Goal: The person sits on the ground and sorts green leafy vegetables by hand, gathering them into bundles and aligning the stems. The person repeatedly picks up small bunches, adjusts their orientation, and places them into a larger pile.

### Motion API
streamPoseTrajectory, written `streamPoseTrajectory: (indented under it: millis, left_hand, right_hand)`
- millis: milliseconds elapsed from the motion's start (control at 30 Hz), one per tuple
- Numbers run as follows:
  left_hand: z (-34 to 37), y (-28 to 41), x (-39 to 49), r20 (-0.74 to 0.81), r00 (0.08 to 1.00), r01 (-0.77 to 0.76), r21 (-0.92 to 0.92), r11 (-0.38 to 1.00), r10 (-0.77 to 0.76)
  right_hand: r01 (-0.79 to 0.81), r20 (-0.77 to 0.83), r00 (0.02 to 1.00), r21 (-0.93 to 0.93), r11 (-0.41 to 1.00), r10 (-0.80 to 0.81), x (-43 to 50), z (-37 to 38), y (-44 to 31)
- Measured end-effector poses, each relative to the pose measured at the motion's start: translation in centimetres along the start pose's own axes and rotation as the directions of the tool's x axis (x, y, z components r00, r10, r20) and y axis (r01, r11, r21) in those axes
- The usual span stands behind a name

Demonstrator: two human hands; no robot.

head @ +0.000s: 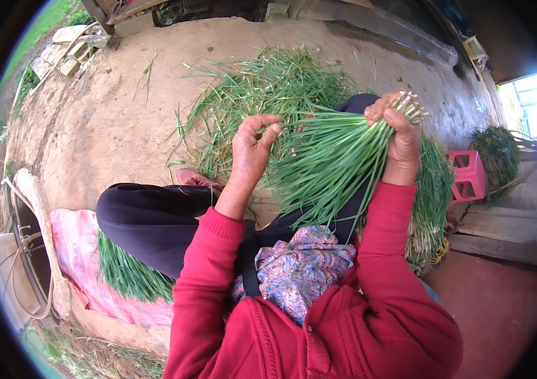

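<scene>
My right hand [396,128] is closed around a bunch of garlic chives [330,156], close to its pale cut stem ends. The stem ends stick out above the fist, and the long green leaves fan out to the left over my right leg. My left hand [252,149] is raised beside the leaf tips, with its fingers curled and thumb near the index finger. Whether a thin leaf is pinched there is too fine to tell. Beyond both hands, a loose heap of green leaves and trimmings [273,78] covers part of the earthen floor.
More chives [131,272] lie on a pink sheet [74,246] at my left. Another pile [431,189] rests by my right arm, next to a pink plastic stool [467,176]. Wooden planks [505,227] lie at the right; stacked blocks [72,49] stand far left.
</scene>
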State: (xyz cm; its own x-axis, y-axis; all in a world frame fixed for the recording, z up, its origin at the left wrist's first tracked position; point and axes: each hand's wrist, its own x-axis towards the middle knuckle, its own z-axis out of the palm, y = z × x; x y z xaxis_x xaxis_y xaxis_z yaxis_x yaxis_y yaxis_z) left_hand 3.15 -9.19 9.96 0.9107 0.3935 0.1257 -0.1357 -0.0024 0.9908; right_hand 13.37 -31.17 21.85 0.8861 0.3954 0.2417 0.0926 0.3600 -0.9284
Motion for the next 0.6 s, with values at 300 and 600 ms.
streamPoseTrajectory:
  millis: [300,600]
  left_hand:
    - [-0.9,4.0,0.0,-0.058,0.980,-0.189,-0.008,0.982,0.188]
    - [-2.2,5.9,5.3,-0.019,0.950,-0.297,0.260,0.919,0.313]
  right_hand:
    - [-0.038,-0.015,0.999,-0.269,0.962,0.035,5.6,6.5,1.4]
    - [-0.083,0.145,0.985,-0.101,0.991,0.098,8.1,15.2,4.5]
